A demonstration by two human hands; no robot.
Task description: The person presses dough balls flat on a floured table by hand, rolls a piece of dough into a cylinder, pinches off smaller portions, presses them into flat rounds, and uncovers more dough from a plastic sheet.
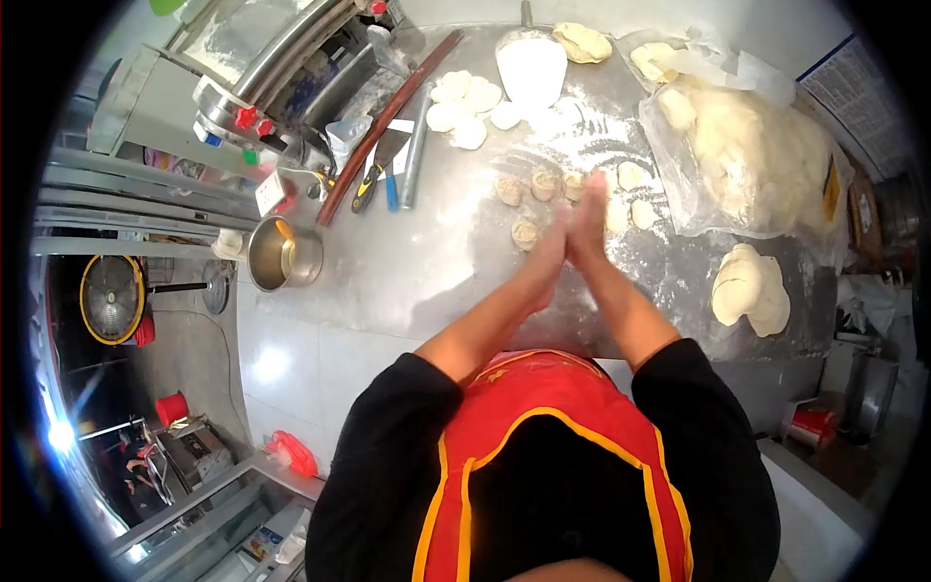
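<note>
Over the metal table, my left hand (pixel 550 250) and my right hand (pixel 587 218) are pressed palm to palm with fingers stretched forward. Whether anything lies between the palms is hidden. Small round dough pieces sit just beyond them, among them one with a rough top (pixel 525 233) left of my fingers and a paler one (pixel 643 214) to the right. Further pieces form a row near my fingertips. White flour (pixel 611 145) is spread on the metal around them.
A scoop of flour (pixel 531 73) and flat dough rounds (pixel 469 133) lie at the back. A long wooden rod (pixel 388 126), scraper (pixel 391 150) and metal pot (pixel 283 252) are left. Bagged dough (pixel 747 160) and folded dough (pixel 750 291) are right.
</note>
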